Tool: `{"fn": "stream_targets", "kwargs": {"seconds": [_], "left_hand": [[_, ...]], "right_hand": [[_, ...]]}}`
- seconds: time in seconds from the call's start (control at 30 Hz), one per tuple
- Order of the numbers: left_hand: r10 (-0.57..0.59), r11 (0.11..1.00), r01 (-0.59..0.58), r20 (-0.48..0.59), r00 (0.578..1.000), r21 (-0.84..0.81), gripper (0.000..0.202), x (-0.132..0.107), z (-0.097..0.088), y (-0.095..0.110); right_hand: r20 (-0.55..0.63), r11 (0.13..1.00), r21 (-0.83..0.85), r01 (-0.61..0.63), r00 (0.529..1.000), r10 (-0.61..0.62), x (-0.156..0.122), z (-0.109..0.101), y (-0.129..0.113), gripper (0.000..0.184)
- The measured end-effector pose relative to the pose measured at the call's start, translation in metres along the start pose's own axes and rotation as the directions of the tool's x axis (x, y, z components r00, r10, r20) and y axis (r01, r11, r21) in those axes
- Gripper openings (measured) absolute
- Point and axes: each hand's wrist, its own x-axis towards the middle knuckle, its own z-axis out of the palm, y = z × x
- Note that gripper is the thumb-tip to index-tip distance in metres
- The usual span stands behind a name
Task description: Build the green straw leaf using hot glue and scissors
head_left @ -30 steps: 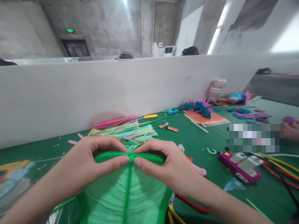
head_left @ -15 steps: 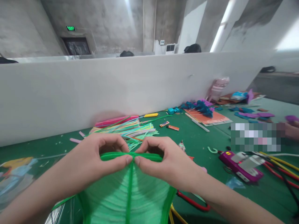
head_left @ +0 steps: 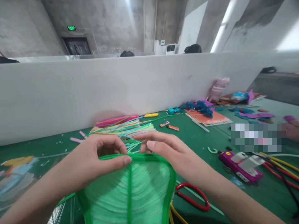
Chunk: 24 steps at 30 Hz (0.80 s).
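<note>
A green leaf-shaped craft piece (head_left: 147,183), with a darker rim and a midrib down its centre, stands upright in front of me. My left hand (head_left: 102,155) pinches its top edge near the midrib between thumb and fingers. Just above the right half of that edge is my right hand (head_left: 165,146), its thumb and fingers apart with nothing visible between them. Behind the hands lies a bundle of thin pastel-coloured strips (head_left: 130,129). The lower end of the leaf piece is cut off by the frame.
A white partition (head_left: 116,84) runs along the back of the green table (head_left: 193,140). On the right are red-handled pliers or scissors (head_left: 205,202), a purple power strip (head_left: 243,168) with cables, and an orange sheet (head_left: 215,117). A yellow glue gun (head_left: 18,161) lies left. Another person's hand shows far right.
My right hand has let go of the leaf piece's top edge and lifted slightly up and right, its fingers opening. The pinched top edge has spread flatter. My left hand keeps its hold.
</note>
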Motion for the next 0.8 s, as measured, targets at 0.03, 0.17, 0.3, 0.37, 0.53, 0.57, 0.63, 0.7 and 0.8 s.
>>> {"fn": "stream_targets", "kwargs": {"seconds": [0.03, 0.17, 0.3, 0.37, 0.53, 0.57, 0.63, 0.7, 0.8], "left_hand": [[-0.006, 1.0, 0.006, 0.004, 1.0, 0.0, 0.011, 0.001, 0.001, -0.001], [-0.026, 1.0, 0.026, 0.009, 1.0, 0.005, 0.014, 0.003, 0.006, -0.004], [-0.038, 0.999, 0.038, -0.001, 0.999, 0.017, 0.016, 0.004, 0.007, -0.013], [-0.051, 0.998, 0.051, 0.005, 0.999, 0.028, 0.02, 0.005, 0.007, -0.018], [-0.082, 0.996, 0.082, 0.025, 0.996, 0.017, 0.022, 0.006, 0.005, -0.024], [-0.085, 0.996, 0.085, 0.025, 0.996, 0.015, 0.021, 0.006, 0.006, -0.024], [-0.09, 0.996, 0.09, 0.022, 0.996, 0.006, 0.018, 0.006, 0.006, -0.025], [-0.103, 0.995, 0.103, 0.017, 0.995, -0.013, 0.016, 0.006, 0.006, -0.027], [-0.14, 0.989, 0.141, 0.014, 0.99, -0.053, 0.015, 0.007, 0.004, -0.033]], "right_hand": [[-0.058, 0.999, -0.012, 0.04, 0.997, -0.04, 0.001, 0.0, 0.001, 0.026], [-0.201, 0.971, -0.099, 0.216, 0.952, -0.232, 0.001, -0.001, 0.001, 0.018], [-0.251, 0.96, -0.163, 0.229, 0.931, -0.264, -0.004, -0.004, -0.002, 0.027], [-0.268, 0.961, -0.189, 0.2, 0.931, -0.247, -0.007, -0.007, -0.001, 0.029], [-0.179, 0.953, -0.236, 0.192, 0.955, -0.237, -0.01, -0.011, 0.004, 0.031], [-0.143, 0.952, -0.243, 0.184, 0.964, -0.223, -0.01, -0.012, 0.004, 0.027], [-0.103, 0.958, -0.242, 0.157, 0.977, -0.186, -0.013, -0.014, 0.006, 0.02], [-0.096, 0.967, -0.221, 0.125, 0.984, -0.149, -0.018, -0.016, 0.01, 0.018], [-0.104, 0.976, -0.195, 0.096, 0.988, -0.118, -0.027, -0.02, 0.019, 0.017]]}}
